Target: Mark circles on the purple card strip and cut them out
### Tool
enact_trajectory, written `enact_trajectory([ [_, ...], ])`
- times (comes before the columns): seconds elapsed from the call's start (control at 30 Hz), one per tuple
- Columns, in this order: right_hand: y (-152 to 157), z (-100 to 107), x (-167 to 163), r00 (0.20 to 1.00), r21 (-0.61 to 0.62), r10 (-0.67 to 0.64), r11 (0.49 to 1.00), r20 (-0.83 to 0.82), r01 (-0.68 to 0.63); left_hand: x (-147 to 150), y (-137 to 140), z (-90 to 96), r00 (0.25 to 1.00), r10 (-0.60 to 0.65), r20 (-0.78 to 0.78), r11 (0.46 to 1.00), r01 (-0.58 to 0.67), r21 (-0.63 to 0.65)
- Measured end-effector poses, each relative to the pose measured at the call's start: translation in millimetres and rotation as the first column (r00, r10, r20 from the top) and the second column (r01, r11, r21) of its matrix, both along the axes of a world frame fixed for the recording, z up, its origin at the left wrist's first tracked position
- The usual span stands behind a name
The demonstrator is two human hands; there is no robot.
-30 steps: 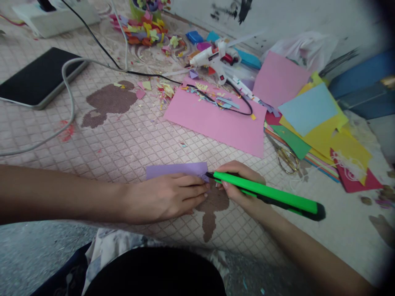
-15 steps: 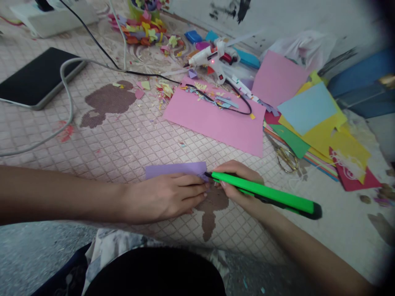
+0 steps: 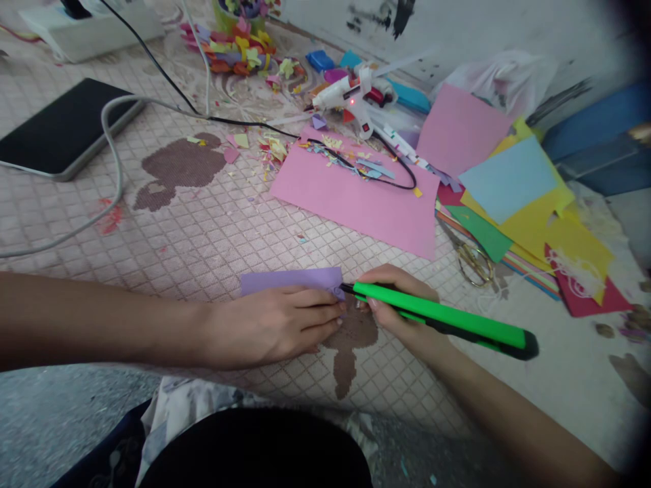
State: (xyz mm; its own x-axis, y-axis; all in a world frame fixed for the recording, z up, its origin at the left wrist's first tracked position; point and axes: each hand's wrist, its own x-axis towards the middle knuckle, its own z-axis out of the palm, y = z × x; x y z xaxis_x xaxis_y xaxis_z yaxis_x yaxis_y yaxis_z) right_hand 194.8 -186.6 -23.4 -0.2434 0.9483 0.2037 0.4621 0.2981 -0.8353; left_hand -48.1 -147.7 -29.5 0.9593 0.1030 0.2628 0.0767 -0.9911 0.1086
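My left hand (image 3: 277, 322) lies flat on a strip of purple paper (image 3: 289, 278), its fingers stretched toward the strip's right end and covering the lower part. A small curled mark shows on the paper near the fingertips. In my right hand (image 3: 394, 291), closed in a pen-like grip, is a green and black utility knife (image 3: 447, 313). Its dark tip points left and meets the right end of the strip, close to my left fingertips. Some of the right fingers are hidden behind the knife.
Beyond my hands lies a pink sheet (image 3: 356, 210) with paper scraps and a black cord. A white glue gun (image 3: 350, 98) rests behind it. Scissors (image 3: 472, 261) and stacked coloured paper (image 3: 508, 179) are at the right. A black tablet (image 3: 64, 129) lies at the left.
The knife has shifted slightly right with my right hand, its tip moving a little along the strip's end. My left hand stays on the paper.
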Motion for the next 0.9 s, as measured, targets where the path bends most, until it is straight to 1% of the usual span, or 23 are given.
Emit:
enact_trajectory([
  [0.27, 1.2, -0.1, 1.2, 0.999, 0.026, 0.041, 0.999, 0.030, -0.042, 0.5, 0.9, -1.4, 0.999, -0.018, 0.043, 1.000, 0.017, 0.006],
  [0.47, 1.4, -2.2, -1.2, 0.998, 0.081, 0.048, 0.995, 0.046, -0.052, 0.3, 0.9, 0.4, 0.999, -0.010, 0.051, 1.000, 0.010, -0.010],
  [0.57, 0.8, -2.0, -0.5, 0.999, 0.051, 0.040, 0.998, 0.011, -0.041, 0.3, 0.6, 1.3, 0.999, -0.005, 0.038, 1.000, 0.005, -0.008],
  [0.7, 0.3, 1.0, 0.7, 0.999, -0.012, -0.021, 1.000, -0.033, 0.021, -0.1, 0.4, 0.9, 1.000, -0.008, 0.014, 1.000, 0.008, 0.004],
  [0.9, 1.0, 2.7, -1.8, 1.000, 0.013, -0.003, 1.000, 0.004, 0.003, -0.3, 0.7, -0.1, 1.000, -0.010, 0.011, 1.000, 0.010, 0.004],
])
